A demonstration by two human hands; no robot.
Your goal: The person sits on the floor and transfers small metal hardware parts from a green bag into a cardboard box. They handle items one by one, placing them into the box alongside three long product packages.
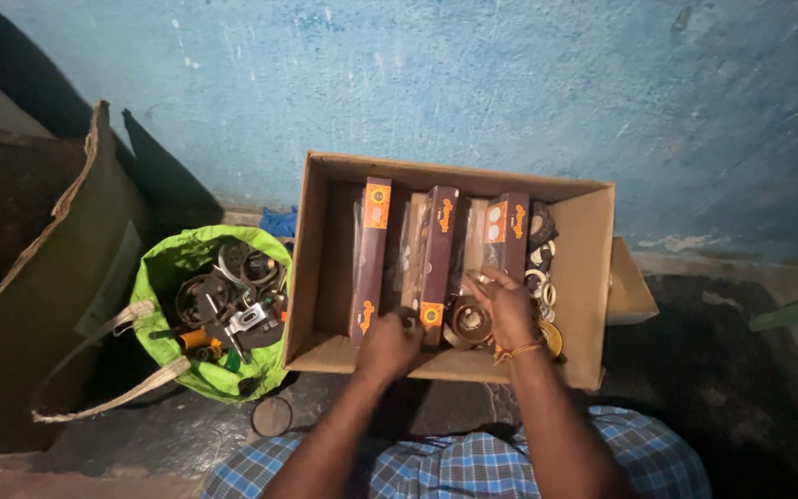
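Both hands' grips are clamped: left hand (388,344) on the upright long maroon packet (436,263), right hand (508,310) on a round metal part (469,321).

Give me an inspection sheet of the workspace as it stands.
Surface: dark floor beside a blue wall.
Job's things: open cardboard box holding three brown packs on edge and loose rings.
Clutter: green bag of metal parts; a round disc on the floor.
Hands: left hand and right hand inside the box, the right on a round part.
Cables: nothing seen.
Surroundings: big dark sack at left.
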